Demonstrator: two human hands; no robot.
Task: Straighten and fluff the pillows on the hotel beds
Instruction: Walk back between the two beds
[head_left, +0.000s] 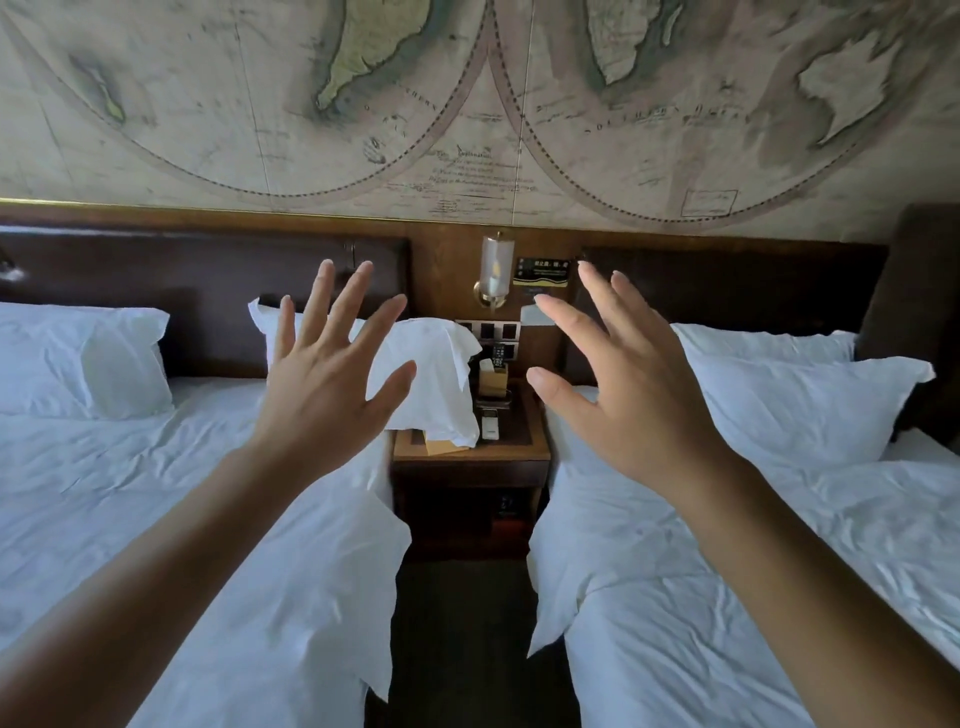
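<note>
Both of your hands are raised in the gap between the two beds, fingers spread wide and gripping nothing. Your left hand (324, 374) hangs in front of the crooked pillow (431, 374), which leans at the right end of the left bed (104, 493) and droops over the nightstand (470, 452) so that its lower corner covers part of a tan box there. Your right hand (631, 395) hovers with its fingertips toward the wall lamp (494, 273) and the small dark sign beside it, its palm in front of the near left corner of the right pillow (795, 400). That pillow lies flat at the head of the right bed (753, 597), against the dark headboard (727, 291). On the far left, a third pillow (78, 358) stands propped against the left bed's headboard, well apart from the crooked one. Rumpled white sheets cover both beds, and an old-style world map (467, 104) fills the wall above.
</note>
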